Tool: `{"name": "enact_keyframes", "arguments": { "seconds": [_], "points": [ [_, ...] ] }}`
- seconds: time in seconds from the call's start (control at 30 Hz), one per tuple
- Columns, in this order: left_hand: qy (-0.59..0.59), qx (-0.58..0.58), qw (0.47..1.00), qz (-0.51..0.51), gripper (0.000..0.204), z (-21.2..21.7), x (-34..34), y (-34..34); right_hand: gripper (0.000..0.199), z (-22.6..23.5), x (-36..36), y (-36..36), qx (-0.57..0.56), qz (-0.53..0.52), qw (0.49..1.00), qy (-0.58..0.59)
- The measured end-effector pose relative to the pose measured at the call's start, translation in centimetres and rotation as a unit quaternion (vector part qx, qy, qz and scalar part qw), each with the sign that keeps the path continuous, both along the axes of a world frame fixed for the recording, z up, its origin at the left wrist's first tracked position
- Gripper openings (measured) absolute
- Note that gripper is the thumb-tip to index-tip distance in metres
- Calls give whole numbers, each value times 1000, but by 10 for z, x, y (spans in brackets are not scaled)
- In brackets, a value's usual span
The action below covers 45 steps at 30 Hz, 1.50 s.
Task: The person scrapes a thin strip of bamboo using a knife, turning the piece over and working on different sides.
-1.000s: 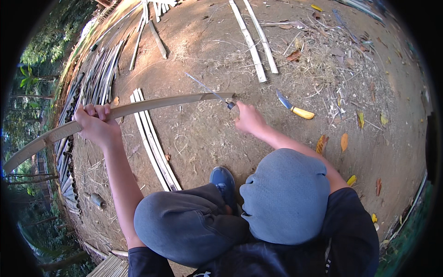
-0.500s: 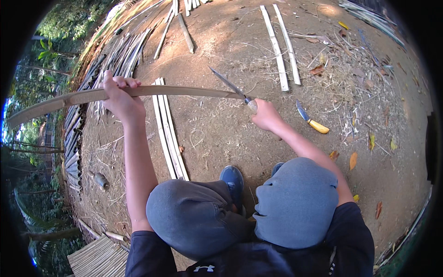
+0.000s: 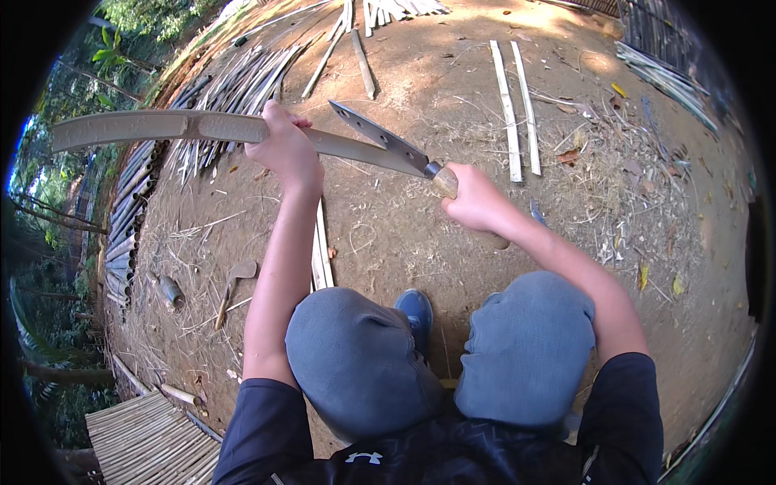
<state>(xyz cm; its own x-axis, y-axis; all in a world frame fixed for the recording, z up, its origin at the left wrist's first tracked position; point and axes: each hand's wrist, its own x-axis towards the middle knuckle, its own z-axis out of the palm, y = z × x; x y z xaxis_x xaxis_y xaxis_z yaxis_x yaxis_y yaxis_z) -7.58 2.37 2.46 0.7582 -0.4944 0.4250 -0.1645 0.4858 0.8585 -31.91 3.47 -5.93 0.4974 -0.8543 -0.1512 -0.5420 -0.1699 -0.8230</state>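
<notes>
My left hand [image 3: 289, 155] is closed round a long bamboo strip [image 3: 145, 126], which has a node and bends a little. The strip reaches out past the hand to the left and slants down toward my right hand at its other end. My right hand [image 3: 478, 199] grips the wooden handle of a large knife [image 3: 380, 136]. Its broad blade, with holes along it, points up and left and overlaps the right end of the strip. Whether the edge touches the strip I cannot tell. Below my right forearm, only the blade tip of a second knife [image 3: 537, 212] shows.
Pale bamboo slats [image 3: 508, 113] lie on the dirt ahead; others [image 3: 322, 250] sit partly behind my left arm. Bamboo poles [image 3: 133, 222] are stacked at left. A hooked tool [image 3: 233, 293] and a dark bottle-like object [image 3: 170, 289] rest near my left forearm.
My left hand has shifted right along with the strip, whose broad face now shows more. The knife has rolled, so its blade's flat side and holes are visible. The head view has shifted too.
</notes>
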Motion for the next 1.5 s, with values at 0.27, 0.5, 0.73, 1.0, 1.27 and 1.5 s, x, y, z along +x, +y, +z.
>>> {"name": "enact_keyframes", "arguments": {
  "seconds": [0.27, 0.5, 0.73, 1.0, 1.27, 1.5],
  "points": [
    [-9, -113, 992, -54, 43, 52, 19, 13, 26, 41, 0, -13, -8, 51, 991, 126],
    [-25, -128, 991, -20, 42, 63, 14, 22, 25, 83, 16, 23, -6, 45, 996, 77],
    [-56, -136, 989, -1, 35, 68, 6, 18, 22, 33, -1, 2, 77, 14, 977, 199],
    [-57, -170, 984, -4, 34, 62, 14, 15, 15, 70, 9, 26, 21, 20, 998, 63],
    [-31, -168, 985, 14, 33, 63, 15, 14, 16, 57, 13, 26, 112, -17, 991, 75],
    [-39, -162, 986, 32, 34, 56, 20, 8, 19, 55, 19, 23, 54, -6, 998, 25]
  ]
}}
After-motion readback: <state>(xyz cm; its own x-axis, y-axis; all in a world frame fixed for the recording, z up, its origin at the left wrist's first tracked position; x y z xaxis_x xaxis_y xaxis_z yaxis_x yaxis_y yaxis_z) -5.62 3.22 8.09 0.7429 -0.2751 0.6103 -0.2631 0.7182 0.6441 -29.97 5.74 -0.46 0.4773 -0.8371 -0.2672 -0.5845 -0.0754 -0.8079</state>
